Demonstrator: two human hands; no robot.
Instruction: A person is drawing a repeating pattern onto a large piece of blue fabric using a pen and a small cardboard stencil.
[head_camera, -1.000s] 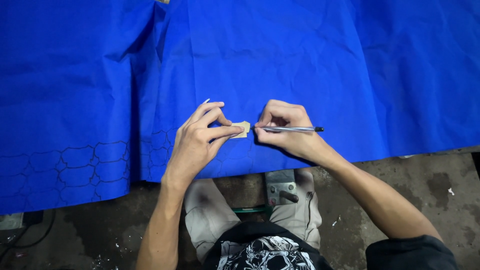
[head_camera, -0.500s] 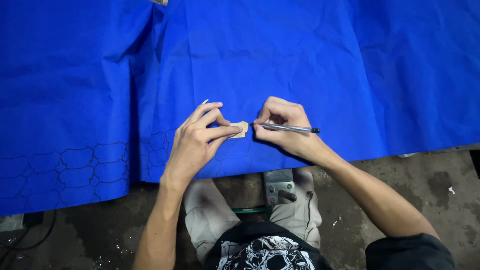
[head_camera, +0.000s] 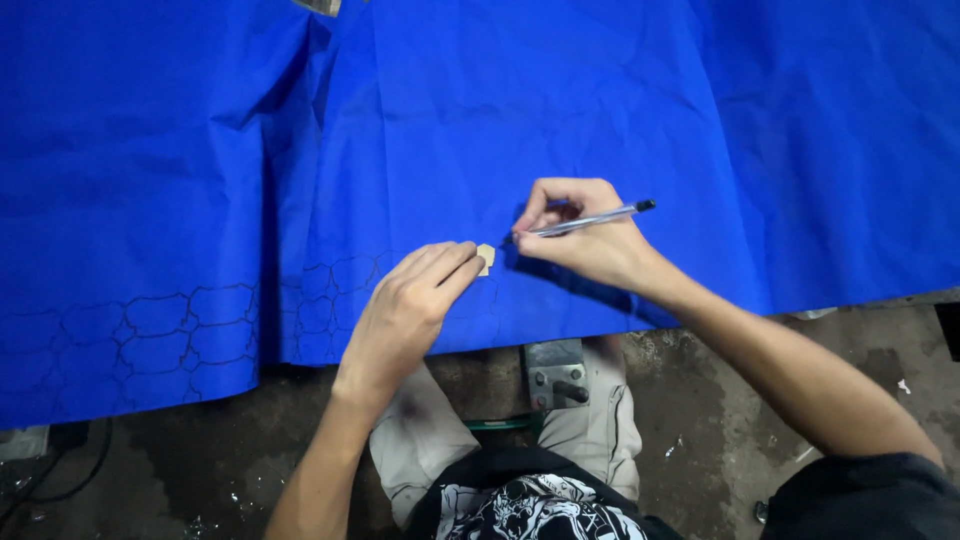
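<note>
nearest the camera: a dark printed shirt and light trousers, the person seated at the cloth's lower edge, with a grey metal bracket between the knees over a stained concrete floor. next out, left hand, palm down on the blue fabric, fingers together and extended, their tips pressing a small pale template piece flat against the cloth; the hold looks meant to keep the piece from sliding while its outline is traced. just right of it, right hand, fingers closed around a clear-barrelled pen in a writing grip, the tip at the template's right edge, the capped end pointing up and right, the wrist resting on the cloth, apparently for steadiness. the template lies a little above the fabric's lower hem, at the right end of a row of inked cell outlines that runs left along that hem; to the right of the template the cloth near the hem shows no marks. a vertical fold divides the fabric left of centre. beyond the hands the blue sheet spreads wide and creased to the top of the view, with nothing on it to hinder either arm. a dark cable lies on the floor at lower left.
</note>
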